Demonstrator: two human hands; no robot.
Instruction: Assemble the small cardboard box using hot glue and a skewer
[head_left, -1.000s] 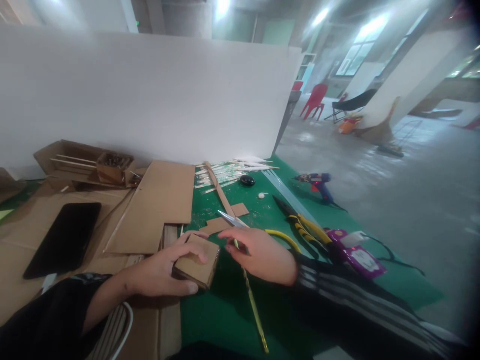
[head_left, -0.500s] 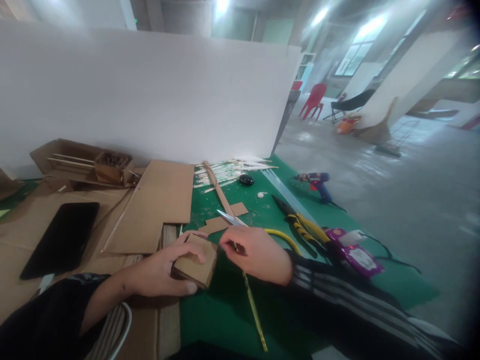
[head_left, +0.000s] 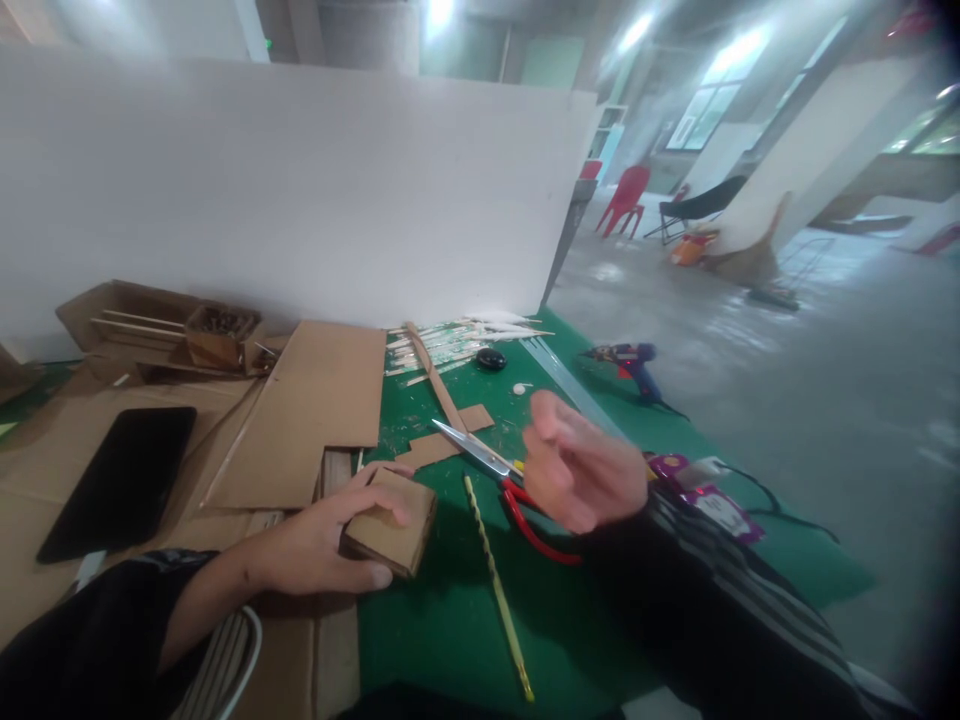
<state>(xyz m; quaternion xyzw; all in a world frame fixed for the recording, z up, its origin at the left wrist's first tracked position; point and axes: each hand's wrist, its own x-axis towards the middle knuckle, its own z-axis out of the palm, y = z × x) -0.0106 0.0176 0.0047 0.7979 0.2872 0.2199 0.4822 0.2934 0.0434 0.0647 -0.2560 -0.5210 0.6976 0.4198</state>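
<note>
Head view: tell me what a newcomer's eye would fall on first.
Probably the big white panel standing across the back. Nearer, the right hand, its fingers curled, partly hides the red-handled scissors on the green tabletop. Left of it, the left hand grips a small cardboard block.

The right hand (head_left: 581, 465), blurred, hides part of the scissors (head_left: 491, 462); its grip cannot be told. The near edge crops a white piece (head_left: 660, 706). Far left, dark contents (head_left: 225, 321) of a small carton (head_left: 210, 349) are indistinct.
</note>
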